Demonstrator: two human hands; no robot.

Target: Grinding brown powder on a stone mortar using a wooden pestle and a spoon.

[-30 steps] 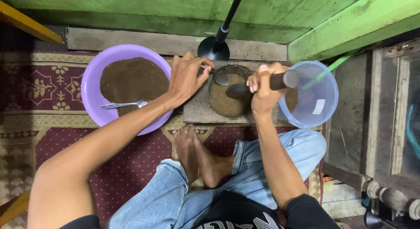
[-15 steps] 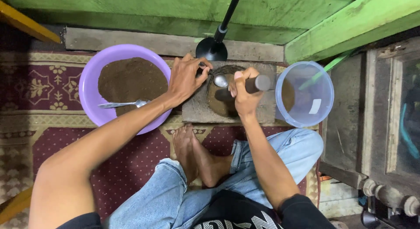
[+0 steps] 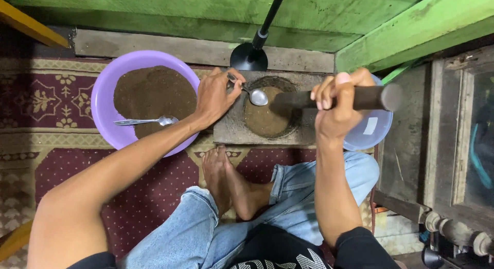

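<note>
Head view: a purple basin (image 3: 105,89) of brown powder with a spoon (image 3: 145,121) in it sits at the rug's left. Your left hand (image 3: 215,96) pinches a second spoon (image 3: 252,93) over the stone mortar (image 3: 231,130). Your right hand (image 3: 337,107) is clenched around a dark pestle (image 3: 360,97), raised above the mortar's right edge.

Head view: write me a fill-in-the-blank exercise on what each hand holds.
1. The left hand holds a small ____ over the stone mortar.
2. The right hand grips a dark ____.
3. The purple basin holds brown powder and a second ____.
4. The person sits on a patterned ____.

Missing words: spoon; pestle; spoon; carpet
</note>
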